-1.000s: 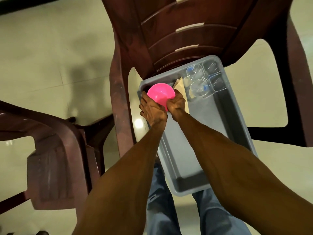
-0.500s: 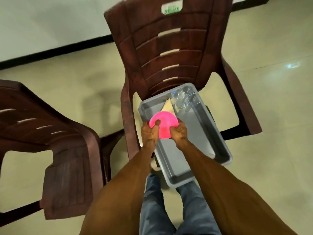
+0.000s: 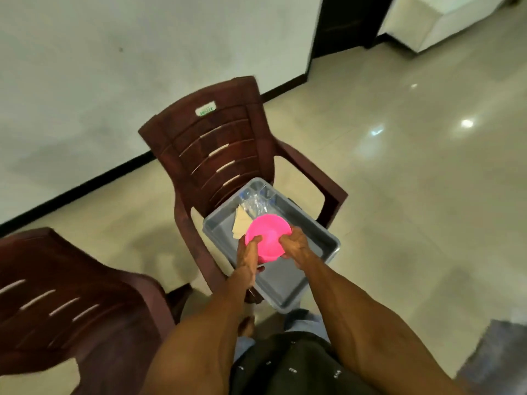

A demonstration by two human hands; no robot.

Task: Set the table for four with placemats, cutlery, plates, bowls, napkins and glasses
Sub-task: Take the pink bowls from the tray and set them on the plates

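Observation:
A stack of pink bowls (image 3: 268, 237) is held above a grey plastic bin (image 3: 328, 240) that sits on the seat of a brown chair (image 3: 216, 143). My left hand (image 3: 248, 253) grips the bowls' left rim with the thumb inside. My right hand (image 3: 295, 244) grips the right rim. Inside the bin's far end lie beige napkins (image 3: 239, 223) and several clear glasses (image 3: 256, 201).
A second brown chair (image 3: 71, 303) stands at the lower left. A white wall with a black skirting runs along the back left. A dark doorway (image 3: 345, 24) is at the top right. Glossy tiled floor (image 3: 427, 181) spreads to the right, with a dark mat (image 3: 502, 354) at the lower right.
Both hands have lifted the pink bowls up and back out of the bin's far end. My head has risen, so the chair and the bin look smaller and more of the room shows.

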